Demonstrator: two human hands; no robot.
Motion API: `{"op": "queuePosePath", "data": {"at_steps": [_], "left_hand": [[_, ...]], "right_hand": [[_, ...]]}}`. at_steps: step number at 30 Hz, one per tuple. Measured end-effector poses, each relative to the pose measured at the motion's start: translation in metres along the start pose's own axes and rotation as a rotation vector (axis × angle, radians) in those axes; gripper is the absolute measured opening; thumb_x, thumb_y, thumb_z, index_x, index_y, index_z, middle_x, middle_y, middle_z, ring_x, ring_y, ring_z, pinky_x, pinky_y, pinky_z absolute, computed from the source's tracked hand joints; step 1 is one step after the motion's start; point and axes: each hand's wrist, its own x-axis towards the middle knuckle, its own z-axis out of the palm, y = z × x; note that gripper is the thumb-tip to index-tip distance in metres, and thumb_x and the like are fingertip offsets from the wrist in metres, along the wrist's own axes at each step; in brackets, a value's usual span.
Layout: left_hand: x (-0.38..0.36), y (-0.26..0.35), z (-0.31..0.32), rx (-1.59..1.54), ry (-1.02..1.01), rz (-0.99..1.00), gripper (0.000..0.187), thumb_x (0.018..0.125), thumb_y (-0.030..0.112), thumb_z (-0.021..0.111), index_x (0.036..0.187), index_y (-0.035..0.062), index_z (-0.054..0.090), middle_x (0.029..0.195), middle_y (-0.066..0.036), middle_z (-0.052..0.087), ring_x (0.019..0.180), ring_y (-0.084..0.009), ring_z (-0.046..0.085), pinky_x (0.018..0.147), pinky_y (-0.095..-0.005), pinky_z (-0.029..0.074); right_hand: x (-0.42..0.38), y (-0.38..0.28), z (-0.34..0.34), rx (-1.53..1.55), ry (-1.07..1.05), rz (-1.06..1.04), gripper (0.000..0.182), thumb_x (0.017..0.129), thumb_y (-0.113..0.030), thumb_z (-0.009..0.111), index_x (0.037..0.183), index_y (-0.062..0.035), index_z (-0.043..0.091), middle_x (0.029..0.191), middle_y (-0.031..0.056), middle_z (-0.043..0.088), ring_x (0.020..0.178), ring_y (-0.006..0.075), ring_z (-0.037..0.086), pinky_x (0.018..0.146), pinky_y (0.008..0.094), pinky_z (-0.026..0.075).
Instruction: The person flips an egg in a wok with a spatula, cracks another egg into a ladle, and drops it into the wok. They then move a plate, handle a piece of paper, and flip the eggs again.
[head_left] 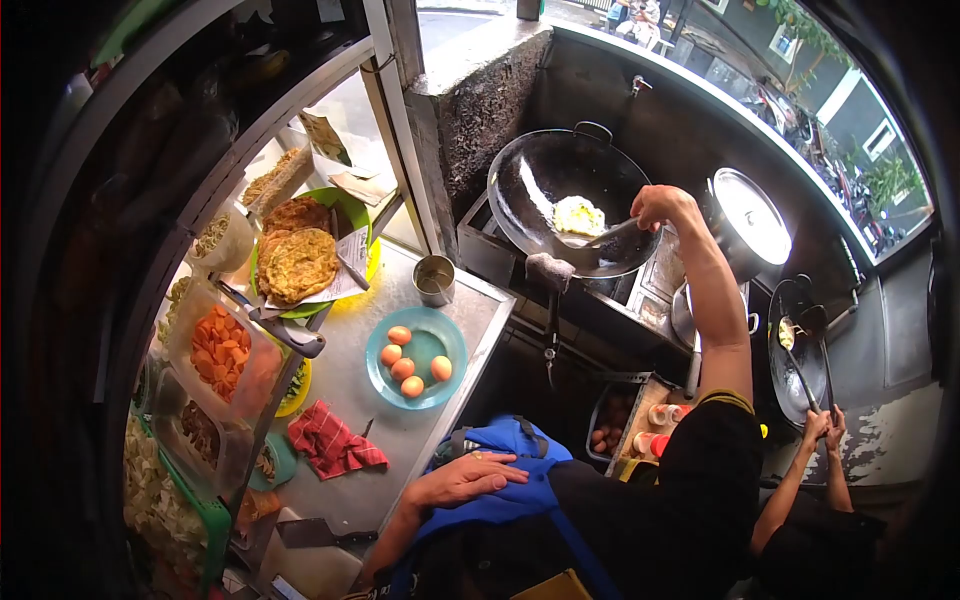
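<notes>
In the large black wok (pixel 515 215) lies a frying egg (pixel 578 217), white with yellow patches. My right hand (pixel 662 207) is closed round the handle of a metal spatula (pixel 608 235), whose blade is at the egg's lower edge. My left hand (pixel 470 480) rests against the blue apron (pixel 540 475) at my front, fingers out and holding nothing. Left of it, on the metal counter, a blue plate (pixel 425 350) bears several brown eggs. A metal cup (pixel 434 279) stands above the plate, and a red checked cloth (pixel 333 440) lies below it.
Fried omelettes (pixel 297 265) lie on a green plate (pixel 350 212). A tub of chopped carrots (pixel 220 352) and a cleaver (pixel 312 533) are at the left. A lidded pot (pixel 750 215) stands right of the wok. Further right, another person's hands (pixel 824 428) hold utensils over a second wok (pixel 790 375).
</notes>
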Motion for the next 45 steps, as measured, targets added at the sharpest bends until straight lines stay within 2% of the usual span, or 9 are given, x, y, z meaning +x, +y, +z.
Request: {"op": "queuePosePath", "data": {"at_steps": [6,16,23,25,29,33,39,41,45], "left_hand": [[0.003,-0.001,0.002,0.016,0.011,0.003,0.042,0.104,0.036,0.046,0.126,0.0054,0.065,0.135,-0.011,0.062,0.141,-0.0369,0.038,0.116,-0.0465,0.029],[0.007,-0.005,0.004,0.023,0.011,-0.005,0.041,0.103,0.035,0.048,0.126,0.0055,0.065,0.133,-0.009,0.063,0.14,-0.0352,0.04,0.115,-0.0457,0.031],[0.009,-0.006,0.004,0.028,0.013,-0.006,0.042,0.103,0.036,0.048,0.127,0.0052,0.065,0.134,-0.008,0.063,0.14,-0.0351,0.04,0.115,-0.046,0.03],[0.009,-0.008,0.004,0.027,0.014,-0.008,0.042,0.103,0.037,0.048,0.126,0.0053,0.065,0.134,-0.008,0.063,0.14,-0.0354,0.04,0.115,-0.046,0.03],[0.009,-0.006,0.004,0.038,0.012,-0.014,0.042,0.103,0.036,0.048,0.126,0.0053,0.065,0.133,-0.008,0.063,0.14,-0.0354,0.04,0.115,-0.0461,0.03],[0.01,-0.006,0.003,0.027,-0.014,-0.026,0.043,0.104,0.037,0.046,0.129,0.0057,0.064,0.136,-0.008,0.061,0.144,-0.0321,0.035,0.116,-0.0439,0.027],[0.013,-0.006,0.003,0.043,-0.004,-0.02,0.041,0.103,0.035,0.049,0.125,0.0054,0.066,0.133,-0.008,0.063,0.139,-0.034,0.042,0.115,-0.0454,0.03],[0.015,-0.007,0.002,0.054,-0.011,-0.018,0.041,0.103,0.035,0.049,0.125,0.0054,0.066,0.133,-0.008,0.063,0.139,-0.0337,0.042,0.115,-0.0452,0.031],[0.016,-0.005,0.002,0.028,-0.024,-0.012,0.041,0.103,0.035,0.048,0.125,0.0056,0.066,0.133,-0.008,0.063,0.139,-0.0337,0.042,0.115,-0.0448,0.031]], "right_hand": [[-0.019,-0.004,-0.018,-0.232,0.037,0.065,0.025,0.068,-0.009,0.072,0.092,-0.0118,0.077,0.08,0.0064,0.075,0.076,0.0177,0.073,0.065,0.0331,0.057],[-0.015,-0.001,-0.015,0.004,-0.077,-0.007,0.046,0.07,-0.009,0.073,0.116,-0.0103,0.071,0.089,0.0107,0.075,0.082,0.019,0.073,0.069,0.0325,0.058],[-0.009,-0.009,-0.015,-0.211,-0.031,0.05,0.04,0.07,-0.012,0.075,0.11,-0.0105,0.074,0.091,0.0096,0.076,0.087,0.0211,0.074,0.077,0.0344,0.058],[-0.012,-0.014,-0.012,-0.397,0.129,0.153,0.037,0.065,-0.01,0.078,0.102,-0.0142,0.076,0.087,0.0075,0.076,0.084,0.0193,0.074,0.073,0.0334,0.057],[0.014,-0.003,0.019,-0.602,0.54,0.216,0.014,0.082,-0.018,0.068,0.091,-0.0169,0.079,0.092,0.0057,0.076,0.095,0.0231,0.073,0.074,0.0357,0.057],[-0.002,-0.017,0.015,-0.624,0.477,0.26,0.02,0.089,-0.019,0.059,0.092,-0.0187,0.079,0.101,0.0065,0.076,0.098,0.0221,0.073,0.075,0.0361,0.057],[-0.029,-0.011,-0.011,-0.594,0.352,0.217,0.029,0.069,-0.017,0.081,0.098,-0.0175,0.079,0.095,0.0052,0.076,0.091,0.0229,0.074,0.076,0.0348,0.058],[-0.041,-0.015,-0.02,-0.348,0.106,0.116,0.032,0.069,-0.014,0.079,0.101,-0.0172,0.078,0.092,0.006,0.076,0.084,0.0221,0.075,0.075,0.0344,0.058],[-0.031,-0.006,-0.014,-0.047,0.021,-0.048,0.033,0.072,-0.013,0.076,0.104,-0.0086,0.075,0.083,0.0081,0.075,0.075,0.0189,0.074,0.065,0.0316,0.055]]}}
